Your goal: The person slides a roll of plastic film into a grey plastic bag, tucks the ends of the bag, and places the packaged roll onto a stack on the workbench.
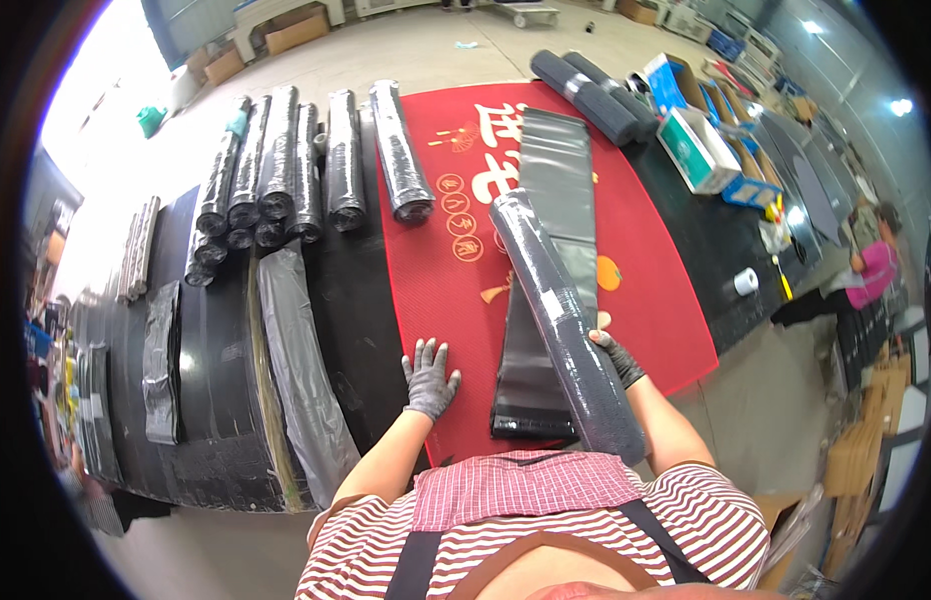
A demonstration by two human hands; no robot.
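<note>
A dark grey rolled mat (pixel 566 320), its upper part wrapped in clear plastic film with a small white label, lies slanted in front of me. Its near end reaches my apron. My right hand (pixel 618 358), in a grey glove with bare fingertips, grips the roll's right side; part of its fingers is hidden. Under the roll are flat black plastic sleeves (pixel 571 150), spread on a large red mat (pixel 436 300) with white and gold printing. My left hand (pixel 431 380), also gloved, rests on the red mat near its left edge, fingers spread, holding nothing.
Several wrapped black rolls (pixel 278 150) are stacked at the far left; another wrapped roll (pixel 401 150) lies beside them. Grey plastic sheeting (pixel 301 350) covers part of the black table (pixel 211 400). Unwrapped rolls (pixel 586 95), cartons (pixel 698 150) and a white tape roll (pixel 747 282) sit right. A person (pixel 871 265) is farther right.
</note>
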